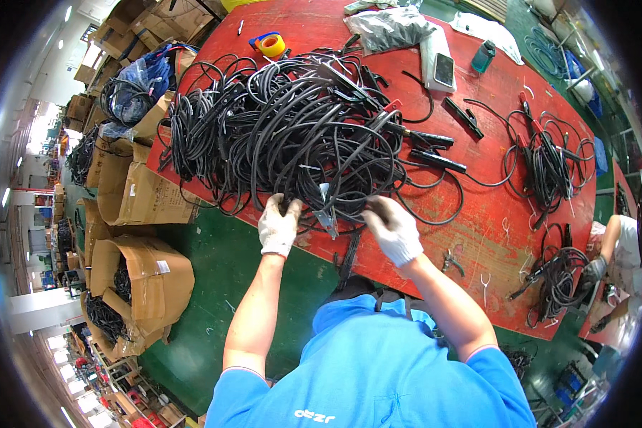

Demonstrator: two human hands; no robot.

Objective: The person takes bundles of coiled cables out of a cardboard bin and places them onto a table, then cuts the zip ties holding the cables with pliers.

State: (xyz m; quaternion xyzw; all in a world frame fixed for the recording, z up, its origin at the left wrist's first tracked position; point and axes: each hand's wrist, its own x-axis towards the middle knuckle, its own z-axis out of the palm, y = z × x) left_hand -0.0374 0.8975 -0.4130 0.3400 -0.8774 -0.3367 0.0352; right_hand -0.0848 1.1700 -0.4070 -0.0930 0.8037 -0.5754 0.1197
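A large heap of coiled black cables lies across the left part of the red table. At its near edge, my left hand, in a white glove with darkened fingertips, has its thumb and fingers round the lower strands. My right hand, gloved the same way, grips the near right side of the same coil. Between the hands a small clear plastic bag hangs on the cables. Black clamps on cable ends stick out at the heap's right. The strands partly hide the fingertips.
On the red table are a yellow tape roll, a phone, a dark bottle, pliers and further cable coils. Cardboard boxes stand at left. A co-worker's gloved hand touches a coil at right.
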